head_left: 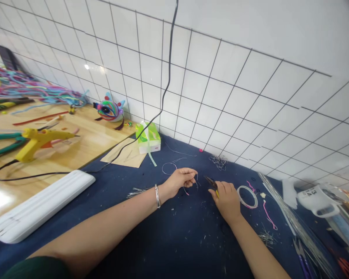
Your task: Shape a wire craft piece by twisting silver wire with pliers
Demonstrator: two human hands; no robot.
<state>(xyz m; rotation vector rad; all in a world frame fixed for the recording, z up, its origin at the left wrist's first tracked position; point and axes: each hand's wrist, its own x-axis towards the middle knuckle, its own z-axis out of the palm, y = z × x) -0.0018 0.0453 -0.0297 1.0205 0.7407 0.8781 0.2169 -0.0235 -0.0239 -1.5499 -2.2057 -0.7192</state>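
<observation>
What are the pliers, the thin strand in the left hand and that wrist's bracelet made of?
Pliers: probably steel, judging by the dark, dull tips; the yellow on the handle may be plastic or rubber.
Strand: likely metal wire, thin, pale and stiffly bent.
Bracelet: polished metal, it seems, from its silvery shine.

Dark green sleeve, silvery bangle
Of the sleeve, only a plain, rounded stretch shows, ending in a curved edge where the bare left forearm begins. The bangle, narrow and shiny (whether one band or two slim ones is too small to tell), circles the left wrist. The left hand, right hand and right forearm are bare.
</observation>
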